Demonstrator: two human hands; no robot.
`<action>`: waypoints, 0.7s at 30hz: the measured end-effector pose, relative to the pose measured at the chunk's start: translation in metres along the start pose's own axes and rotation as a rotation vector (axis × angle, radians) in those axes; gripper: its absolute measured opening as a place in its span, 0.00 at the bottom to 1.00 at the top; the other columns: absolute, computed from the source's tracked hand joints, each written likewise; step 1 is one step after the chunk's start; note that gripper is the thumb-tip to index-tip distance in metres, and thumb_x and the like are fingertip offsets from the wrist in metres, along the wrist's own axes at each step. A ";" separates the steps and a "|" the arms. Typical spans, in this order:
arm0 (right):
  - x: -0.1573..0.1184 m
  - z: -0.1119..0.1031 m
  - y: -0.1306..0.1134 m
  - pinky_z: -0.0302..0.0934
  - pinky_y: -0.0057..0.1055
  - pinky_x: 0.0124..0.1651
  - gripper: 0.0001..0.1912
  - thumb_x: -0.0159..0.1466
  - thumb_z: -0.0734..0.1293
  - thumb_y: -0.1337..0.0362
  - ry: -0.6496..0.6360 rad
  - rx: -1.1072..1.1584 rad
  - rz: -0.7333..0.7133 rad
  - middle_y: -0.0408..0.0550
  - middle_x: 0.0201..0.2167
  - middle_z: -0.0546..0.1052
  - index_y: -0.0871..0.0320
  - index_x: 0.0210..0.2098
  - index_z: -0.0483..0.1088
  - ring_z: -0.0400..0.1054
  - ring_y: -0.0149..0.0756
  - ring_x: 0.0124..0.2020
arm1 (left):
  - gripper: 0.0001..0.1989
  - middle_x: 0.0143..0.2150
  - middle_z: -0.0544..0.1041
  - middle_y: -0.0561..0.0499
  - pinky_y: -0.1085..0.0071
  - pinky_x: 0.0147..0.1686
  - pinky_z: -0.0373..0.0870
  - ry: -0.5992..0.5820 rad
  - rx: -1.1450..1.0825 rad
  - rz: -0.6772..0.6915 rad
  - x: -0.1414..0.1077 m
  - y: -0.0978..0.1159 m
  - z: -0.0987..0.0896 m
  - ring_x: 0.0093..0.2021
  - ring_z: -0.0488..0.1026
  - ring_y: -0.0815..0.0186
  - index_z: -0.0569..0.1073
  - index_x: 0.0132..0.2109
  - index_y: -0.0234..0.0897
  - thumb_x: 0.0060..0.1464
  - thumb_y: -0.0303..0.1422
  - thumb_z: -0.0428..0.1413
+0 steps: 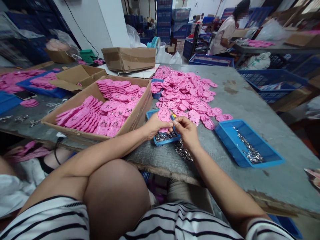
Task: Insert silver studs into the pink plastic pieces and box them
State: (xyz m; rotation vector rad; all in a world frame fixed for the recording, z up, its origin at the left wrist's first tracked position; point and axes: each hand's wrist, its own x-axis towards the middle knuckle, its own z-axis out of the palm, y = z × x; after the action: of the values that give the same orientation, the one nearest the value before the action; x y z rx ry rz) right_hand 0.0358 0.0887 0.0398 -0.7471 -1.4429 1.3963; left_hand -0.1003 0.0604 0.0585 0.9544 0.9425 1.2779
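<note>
My left hand [153,127] is closed on a pink plastic piece [164,115], with the thumb across its lower part. The fingertips of my right hand [188,132] are pinched together at the right edge of this piece; what they hold, if anything, is too small to make out. A bit of yellow [174,115] shows just above those fingertips. Beneath both hands is a small blue tray [163,143] with shiny metal parts [163,136] in it. More small metal parts [183,152] lie loose on the table beside it, partly behind my right wrist.
A cardboard box [143,111] of stacked pink pieces stands to the left. Behind my hands is a heap of pink pieces [186,90]. At the right a blue bin [228,146] holds metal parts. Another person [222,36] is at a far table.
</note>
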 end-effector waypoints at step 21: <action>0.004 -0.019 -0.007 0.47 0.27 0.23 0.12 0.55 0.67 0.55 -0.115 -0.280 0.050 0.36 0.16 0.61 0.55 0.25 0.62 0.52 0.27 0.18 | 0.25 0.25 0.73 0.55 0.76 0.20 0.69 0.011 0.019 0.026 -0.001 0.003 0.001 0.21 0.71 0.72 0.67 0.40 0.33 0.34 0.33 0.69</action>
State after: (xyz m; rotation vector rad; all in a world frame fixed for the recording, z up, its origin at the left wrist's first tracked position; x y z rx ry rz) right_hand 0.0530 0.0985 0.0452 -0.8952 -1.7443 1.3070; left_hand -0.1003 0.0600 0.0619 0.9781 0.9551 1.2987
